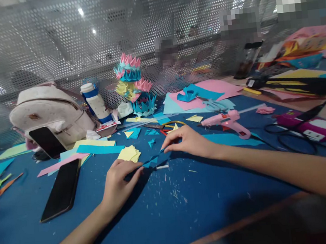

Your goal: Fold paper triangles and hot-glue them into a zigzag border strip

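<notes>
Between my two hands, just above the blue table, is a small folded piece of blue paper (152,161). My left hand (121,180) pinches its left end between thumb and fingers. At its upper right end, the fingertips of my right hand (186,141) are closed on it. Close by lie a stack of yellow paper pieces (129,154), a small folded blue triangle (151,143) and a white stick-like scrap (162,166). Scissors (169,125) with red and yellow handles rest behind my right hand, partly covered by yellow paper.
A pink glue gun (224,122) lies at the right, its cord running toward a purple power strip (311,124). Phones (62,190), a white backpack (48,110) and a bottle (95,102) stand or lie left. Layered paper flowers (136,86) rise before a perforated metal screen (141,23).
</notes>
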`<state>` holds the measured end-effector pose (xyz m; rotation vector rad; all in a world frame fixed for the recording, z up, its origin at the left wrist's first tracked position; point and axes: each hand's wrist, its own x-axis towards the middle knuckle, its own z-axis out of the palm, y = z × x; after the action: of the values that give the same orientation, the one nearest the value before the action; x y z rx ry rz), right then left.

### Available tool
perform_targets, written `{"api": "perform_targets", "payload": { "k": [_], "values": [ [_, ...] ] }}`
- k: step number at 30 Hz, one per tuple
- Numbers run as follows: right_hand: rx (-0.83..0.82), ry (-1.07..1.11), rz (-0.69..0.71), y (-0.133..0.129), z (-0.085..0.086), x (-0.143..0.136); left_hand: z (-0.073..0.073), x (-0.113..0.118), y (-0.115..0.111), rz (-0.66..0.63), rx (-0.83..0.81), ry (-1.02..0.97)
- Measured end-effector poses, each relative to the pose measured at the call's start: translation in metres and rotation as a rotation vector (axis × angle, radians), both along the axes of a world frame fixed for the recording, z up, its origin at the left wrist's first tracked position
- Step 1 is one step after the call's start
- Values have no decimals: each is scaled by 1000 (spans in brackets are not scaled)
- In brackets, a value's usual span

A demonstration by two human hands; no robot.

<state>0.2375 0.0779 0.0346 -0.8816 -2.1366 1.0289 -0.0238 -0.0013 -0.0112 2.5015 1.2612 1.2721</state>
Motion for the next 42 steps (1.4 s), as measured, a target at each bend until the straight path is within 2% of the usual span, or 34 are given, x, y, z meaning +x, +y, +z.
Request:
{"api": "perform_targets", "payload": {
  "k": [5, 12, 17, 24, 29, 35, 42],
  "values": [
    [79, -13, 71, -2, -2, 2, 0, 0, 0, -9, -7, 9],
    [-1, 37, 27, -4, -2, 1, 1, -1, 0, -12, -13, 9],
    [95, 52, 21, -6, -1, 0, 0, -2, 0, -19, -16, 2],
    [121, 30, -24, -11, -3, -2, 0, -2, 0, -25, -42, -5],
    [72, 20, -16, -12, -4, -4, 3, 0, -1, -25, -77, -17],
    [6, 25, -19, -12, -5, -6, 6, 2, -2, -12, -197, -60],
    [-17, -14, 71, -10, -15, -4, 8, 3, -1, -30, -234, -46]
  ]
}}
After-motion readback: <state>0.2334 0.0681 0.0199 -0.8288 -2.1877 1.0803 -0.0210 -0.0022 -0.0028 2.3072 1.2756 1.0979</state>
